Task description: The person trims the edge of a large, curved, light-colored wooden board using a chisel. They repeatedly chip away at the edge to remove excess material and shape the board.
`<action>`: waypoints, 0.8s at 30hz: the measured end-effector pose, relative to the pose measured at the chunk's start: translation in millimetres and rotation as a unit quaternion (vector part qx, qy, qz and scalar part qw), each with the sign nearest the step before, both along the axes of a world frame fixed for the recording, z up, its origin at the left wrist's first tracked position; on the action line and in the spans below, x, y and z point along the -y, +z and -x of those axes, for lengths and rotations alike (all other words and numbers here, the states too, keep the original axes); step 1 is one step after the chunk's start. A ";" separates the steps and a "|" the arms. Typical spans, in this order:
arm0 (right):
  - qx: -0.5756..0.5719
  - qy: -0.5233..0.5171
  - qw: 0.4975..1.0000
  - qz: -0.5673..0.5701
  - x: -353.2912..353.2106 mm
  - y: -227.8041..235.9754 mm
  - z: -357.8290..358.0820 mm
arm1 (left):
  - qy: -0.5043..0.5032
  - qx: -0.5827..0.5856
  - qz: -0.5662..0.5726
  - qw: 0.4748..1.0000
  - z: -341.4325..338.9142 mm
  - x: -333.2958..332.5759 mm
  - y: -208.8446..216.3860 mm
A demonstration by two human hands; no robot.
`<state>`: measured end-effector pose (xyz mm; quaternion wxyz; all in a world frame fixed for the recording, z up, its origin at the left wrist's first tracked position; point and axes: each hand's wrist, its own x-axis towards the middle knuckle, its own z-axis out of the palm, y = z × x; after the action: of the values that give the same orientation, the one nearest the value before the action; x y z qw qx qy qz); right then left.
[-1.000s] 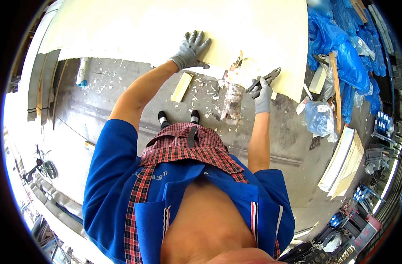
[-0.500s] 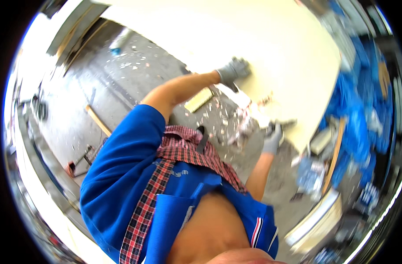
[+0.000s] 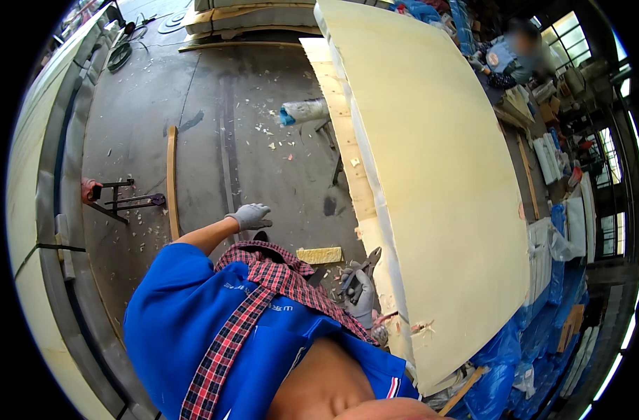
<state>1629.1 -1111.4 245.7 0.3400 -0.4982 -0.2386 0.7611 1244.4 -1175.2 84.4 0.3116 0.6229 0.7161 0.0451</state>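
My left hand (image 3: pixel 251 216), in a grey glove, hovers over the concrete floor with its fingers stretched and nothing in them. In a matching glove, my right hand (image 3: pixel 363 301) is closed round the handles of a pair of dark pliers (image 3: pixel 369 262). The jaws point up and away beside the near edge of a large cream panel (image 3: pixel 431 154). Under that panel a second, paler board (image 3: pixel 343 122) sticks out on the left. Torn pinkish scraps (image 3: pixel 423 327) cling to the panel's near corner, close to my right hand.
A yellowish foam block (image 3: pixel 319 255) lies among chips on the floor. A wooden strip (image 3: pixel 172 182) and a dark metal stand (image 3: pixel 123 199) are to the left. A plastic-wrapped roll (image 3: pixel 305 110) juts from beneath the boards. Blue sheeting (image 3: pixel 498 360) covers the right side; another person (image 3: pixel 509 59) is far right.
My left hand has come off the panel and is now over the floor to its left. My right hand still grips the pliers. The view has swung round, showing more of the panel's side.
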 end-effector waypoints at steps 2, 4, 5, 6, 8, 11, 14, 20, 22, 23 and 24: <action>0.018 0.049 0.997 -0.058 -23.6 52.0 70.9 | 0.069 0.004 -0.003 0.998 47.8 18.8 -2.2; 0.078 0.053 0.980 -0.176 -44.5 48.2 131.7 | 0.137 0.022 -0.012 0.990 82.7 38.1 -1.9; 0.103 0.055 0.966 -0.232 -53.3 43.2 161.1 | 0.162 0.027 -0.020 0.986 95.3 48.4 -2.2; 0.075 0.096 0.974 -0.191 -65.6 43.0 184.2 | 0.187 0.038 -0.018 0.981 103.7 53.3 -3.0; -0.035 0.149 0.986 -0.065 -95.1 15.5 218.5 | 0.214 0.062 -0.015 0.975 120.1 53.3 -6.8; -0.076 0.195 0.975 0.072 -94.1 12.1 276.4 | 0.254 0.105 -0.054 0.960 131.2 60.9 -21.0; -0.047 0.321 0.943 0.077 -94.1 -6.8 314.6 | 0.313 0.157 -0.013 0.937 137.4 55.9 -29.1; -0.138 0.372 0.897 0.194 -141.1 -2.3 407.7 | 0.362 0.234 0.010 0.903 175.7 30.9 -36.5; -0.141 0.367 0.895 0.210 -171.6 -7.7 440.1 | 0.376 0.208 -0.019 0.903 207.3 12.9 -29.1; -0.144 0.363 0.894 0.219 -188.7 -10.9 456.7 | 0.381 0.193 -0.032 0.904 225.1 0.4 -24.8; -0.111 0.349 0.909 0.200 -203.2 -7.6 476.0 | 0.384 0.184 -0.038 0.904 244.5 -15.5 -17.3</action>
<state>1153.1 -908.2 238.1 -0.0299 -0.3526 -0.2010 0.9134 999.9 -1159.6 67.2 0.3726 0.2912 0.8277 0.3021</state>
